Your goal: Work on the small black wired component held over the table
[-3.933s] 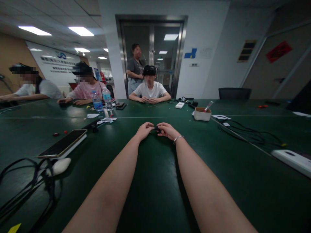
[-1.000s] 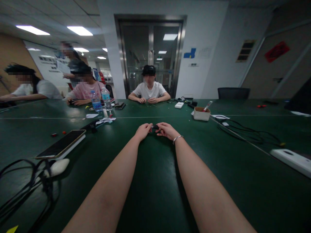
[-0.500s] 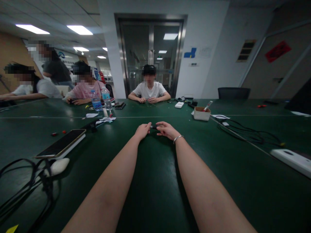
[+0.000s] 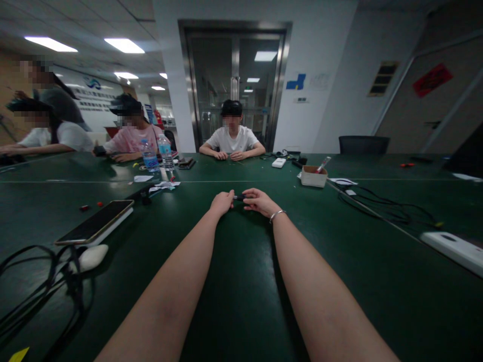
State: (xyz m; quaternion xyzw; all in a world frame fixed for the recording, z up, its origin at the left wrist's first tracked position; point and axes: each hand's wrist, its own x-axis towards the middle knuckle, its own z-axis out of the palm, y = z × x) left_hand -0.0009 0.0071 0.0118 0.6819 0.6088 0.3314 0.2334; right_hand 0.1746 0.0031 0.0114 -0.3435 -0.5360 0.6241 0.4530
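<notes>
Both forearms stretched out across the dark green table (image 4: 241, 301), and the left hand (image 4: 222, 202) and right hand (image 4: 258, 201) met well out from the near edge, resting on the surface. Between them lay a small dark object (image 4: 238, 197), pinched at its left end by the left fingers and at its right end by the right fingers; both sets of fingers were drawn narrow around it, and what it was could not be told at that size. A thin bracelet (image 4: 276, 215) circled the right wrist. Around the small dark object the table was bare on every side, with open green surface behind it up to the seam line (image 4: 264, 181) that ran across the table. Well to the left of the object a phone (image 4: 96, 221) lay on a white block, with a white mouse (image 4: 92, 256) and a tangle of black cable (image 4: 45, 281) nearer the person. Well to its right and further back stood a small cardboard box (image 4: 311, 177), beyond it loose black wires (image 4: 381, 207), and a white strip (image 4: 455, 249) lay toward the right edge. Straight behind the object, at the far edge, a seated person in a white shirt (image 4: 232, 140) rested both hands on the table.
</notes>
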